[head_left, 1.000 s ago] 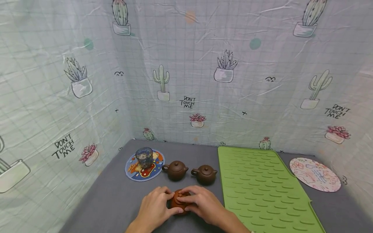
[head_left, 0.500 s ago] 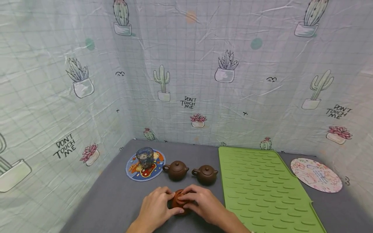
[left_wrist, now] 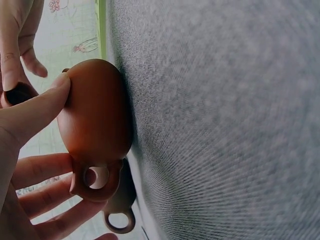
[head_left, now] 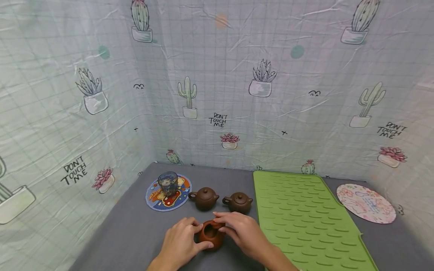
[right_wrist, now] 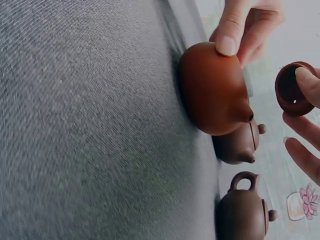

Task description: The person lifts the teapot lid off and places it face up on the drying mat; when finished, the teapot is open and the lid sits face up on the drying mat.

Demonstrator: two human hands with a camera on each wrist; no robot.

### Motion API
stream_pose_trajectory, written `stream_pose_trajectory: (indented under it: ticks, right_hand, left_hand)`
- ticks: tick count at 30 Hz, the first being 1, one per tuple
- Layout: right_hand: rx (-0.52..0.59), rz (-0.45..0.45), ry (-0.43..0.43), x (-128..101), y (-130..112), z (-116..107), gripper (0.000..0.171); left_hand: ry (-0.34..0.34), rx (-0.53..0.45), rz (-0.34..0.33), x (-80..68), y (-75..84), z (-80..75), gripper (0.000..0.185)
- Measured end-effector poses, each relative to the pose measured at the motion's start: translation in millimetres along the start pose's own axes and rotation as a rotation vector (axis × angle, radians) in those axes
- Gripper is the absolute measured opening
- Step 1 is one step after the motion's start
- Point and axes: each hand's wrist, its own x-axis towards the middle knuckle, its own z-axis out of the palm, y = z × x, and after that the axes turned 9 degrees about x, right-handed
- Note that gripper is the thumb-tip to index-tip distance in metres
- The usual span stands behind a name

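1. Fingers of the right hand (head_left: pixel 245 233) pinch a small lid (right_wrist: pixel 291 89), held just off the mouth of the reddish teapot (head_left: pixel 211 234); the right wrist view shows the lid's hollow underside, which the head view hides behind the fingers
2. Thumb and fingers of the left hand (head_left: pixel 179 244) curl round the teapot's body at its 9 o'clock side; the left wrist view shows the thumb pressed on the belly and the loop handle (left_wrist: pixel 96 179) lying between the fingers
3. Teapot stands on the grey cloth (head_left: pixel 135 233), its mouth open and dark in the head view
4. At 12 o'clock from it stand two darker teapots, one (head_left: pixel 204 198) left and one (head_left: pixel 239 202) right, lids on, near but apart from the hands
5. At 10 o'clock a glass cup (head_left: pixel 167 183) sits on a colourful round coaster (head_left: pixel 176 199)
6. At 3 o'clock lies a green ribbed mat (head_left: pixel 305 214); past it, at 2 o'clock, a pale floral round mat (head_left: pixel 366 203)
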Motion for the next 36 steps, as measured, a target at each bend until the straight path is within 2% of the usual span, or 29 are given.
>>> stream_pose_trajectory:
  ticks: [5, 15, 18, 23, 27, 36]
  right_hand:
    - [-0.026, 0.060, 0.002, 0, -2, -5, 0.035]
    - [-0.037, -0.022, 0.107, -2, 2, -8, 0.044]
    - [-0.037, -0.027, 0.128, -4, 3, -8, 0.041]
    - [-0.038, -0.042, 0.137, -7, 4, -10, 0.030]
    - [-0.060, -0.059, 0.137, -8, 4, -11, 0.029]
    - [-0.013, -0.028, 0.131, -6, 2, -12, 0.044]
  left_hand:
    - [0.008, 0.003, -0.003, -0.5, 0.1, -0.1, 0.058]
    - [0.017, -0.001, 0.002, -0.6, 0.6, 0.6, 0.058]
    - [0.018, -0.001, -0.003, -0.4, 0.8, 0.8, 0.059]
    - [0.006, 0.003, -0.013, -0.2, 0.9, 0.5, 0.059]
    - [-0.002, 0.005, -0.016, -0.5, 1.1, 0.3, 0.059]
    - [-0.044, 0.015, -0.013, -0.8, 1.9, -0.8, 0.063]
